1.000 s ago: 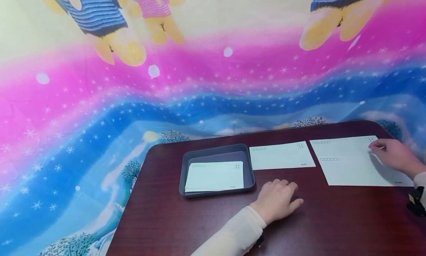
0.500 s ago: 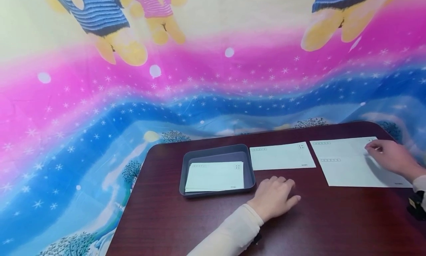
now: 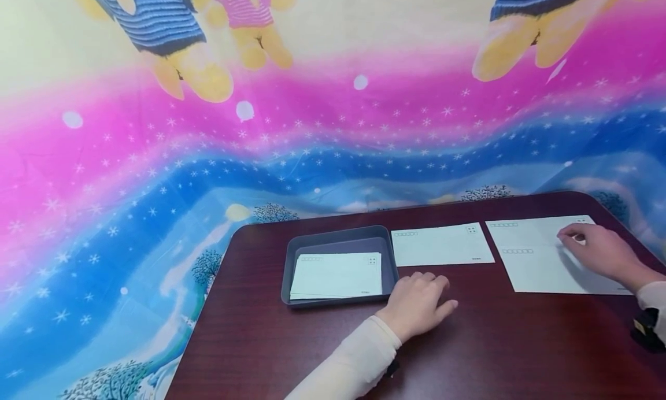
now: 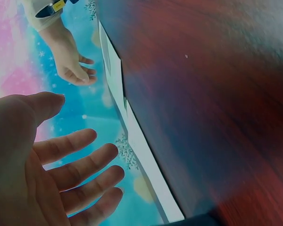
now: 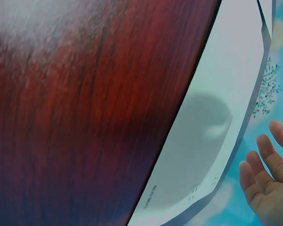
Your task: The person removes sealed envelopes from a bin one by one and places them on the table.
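Observation:
In the head view, my left hand (image 3: 416, 304) hovers low over the table beside the tray's near right corner. Its fingers are loosely bent and spread in the left wrist view, with nothing between them. My right hand (image 3: 600, 252) is held above the white envelopes (image 3: 536, 273) at the right and casts a shadow on them; two rows of small printed boxes show there. The right wrist view shows its relaxed fingers (image 5: 269, 157) holding nothing. A single white envelope (image 3: 442, 247) lies flat between that pair and the grey tray (image 3: 286, 273). Stacked white envelopes (image 3: 335, 276) lie inside the tray.
The dark red-brown wooden table (image 3: 260, 354) has rounded far corners. Behind it hangs a colourful printed cloth (image 3: 333, 122) with bears and snowflakes, close to the far edge. Light sleeves (image 3: 348, 359) cover both forearms.
My right hand has drifted left over the right-hand envelopes, and its shadow has followed. My left hand has moved slightly left, towards the tray. The envelopes and tray stay in place.

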`<state>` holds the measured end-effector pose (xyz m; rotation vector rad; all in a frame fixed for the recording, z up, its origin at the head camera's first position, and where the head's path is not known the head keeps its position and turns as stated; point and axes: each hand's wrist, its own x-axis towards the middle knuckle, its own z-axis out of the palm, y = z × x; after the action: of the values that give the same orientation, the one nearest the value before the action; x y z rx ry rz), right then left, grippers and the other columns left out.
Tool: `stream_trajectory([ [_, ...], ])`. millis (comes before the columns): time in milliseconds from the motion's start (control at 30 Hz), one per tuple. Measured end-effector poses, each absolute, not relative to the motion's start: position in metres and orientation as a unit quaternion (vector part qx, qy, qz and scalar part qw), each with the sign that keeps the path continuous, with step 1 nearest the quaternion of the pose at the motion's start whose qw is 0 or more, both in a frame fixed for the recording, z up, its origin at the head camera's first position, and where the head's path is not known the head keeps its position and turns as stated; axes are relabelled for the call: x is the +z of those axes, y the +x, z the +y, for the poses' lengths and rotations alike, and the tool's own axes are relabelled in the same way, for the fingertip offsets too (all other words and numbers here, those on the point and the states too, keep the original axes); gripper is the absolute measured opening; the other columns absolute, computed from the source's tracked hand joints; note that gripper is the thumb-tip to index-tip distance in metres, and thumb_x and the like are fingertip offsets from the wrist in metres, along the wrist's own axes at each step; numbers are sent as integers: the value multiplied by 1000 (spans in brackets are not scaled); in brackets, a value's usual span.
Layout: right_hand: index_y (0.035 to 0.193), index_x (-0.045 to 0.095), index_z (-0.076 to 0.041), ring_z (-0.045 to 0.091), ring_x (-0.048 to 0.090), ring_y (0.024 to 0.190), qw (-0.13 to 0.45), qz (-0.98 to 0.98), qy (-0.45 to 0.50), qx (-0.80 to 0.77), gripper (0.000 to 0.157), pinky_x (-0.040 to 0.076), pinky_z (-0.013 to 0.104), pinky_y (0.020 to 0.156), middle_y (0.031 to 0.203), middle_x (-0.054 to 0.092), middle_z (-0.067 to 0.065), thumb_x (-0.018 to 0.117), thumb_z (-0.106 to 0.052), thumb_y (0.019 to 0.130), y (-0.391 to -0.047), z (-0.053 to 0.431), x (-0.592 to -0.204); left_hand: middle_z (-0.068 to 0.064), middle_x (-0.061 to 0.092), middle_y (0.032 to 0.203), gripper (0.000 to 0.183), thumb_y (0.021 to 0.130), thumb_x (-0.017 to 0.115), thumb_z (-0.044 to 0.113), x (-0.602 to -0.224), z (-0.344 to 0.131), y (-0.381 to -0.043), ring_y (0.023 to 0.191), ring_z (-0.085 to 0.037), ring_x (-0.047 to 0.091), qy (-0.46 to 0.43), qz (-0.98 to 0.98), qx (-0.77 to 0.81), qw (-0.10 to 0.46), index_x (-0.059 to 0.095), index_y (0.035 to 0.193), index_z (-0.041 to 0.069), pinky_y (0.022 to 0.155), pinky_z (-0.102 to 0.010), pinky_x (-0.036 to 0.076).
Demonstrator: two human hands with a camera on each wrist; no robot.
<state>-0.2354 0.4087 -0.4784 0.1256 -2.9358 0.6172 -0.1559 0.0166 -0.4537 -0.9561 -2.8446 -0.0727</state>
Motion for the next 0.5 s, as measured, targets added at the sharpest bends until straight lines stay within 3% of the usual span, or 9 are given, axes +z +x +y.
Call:
stream_trajectory([
  [167, 112, 67, 10, 56, 57, 100, 72, -974, 56, 205, 29, 46, 61, 74, 112, 64, 37, 57, -16, 102, -235, 401, -474, 13, 71, 103, 36, 100, 54, 55, -453, 9, -159, 86, -5, 64, -311, -947, -31, 70, 67, 120, 28, 67, -19, 49],
  [500, 115, 69, 5, 52, 63, 97, 75, -966, 102, 227, 28, 48, 55, 71, 114, 67, 33, 59, -17, 102, -226, 383, -471, 10, 72, 108, 38, 101, 54, 53, -454, -4, -162, 93, -8, 66, -294, -953, -46, 56, 67, 123, 25, 73, -22, 53],
])
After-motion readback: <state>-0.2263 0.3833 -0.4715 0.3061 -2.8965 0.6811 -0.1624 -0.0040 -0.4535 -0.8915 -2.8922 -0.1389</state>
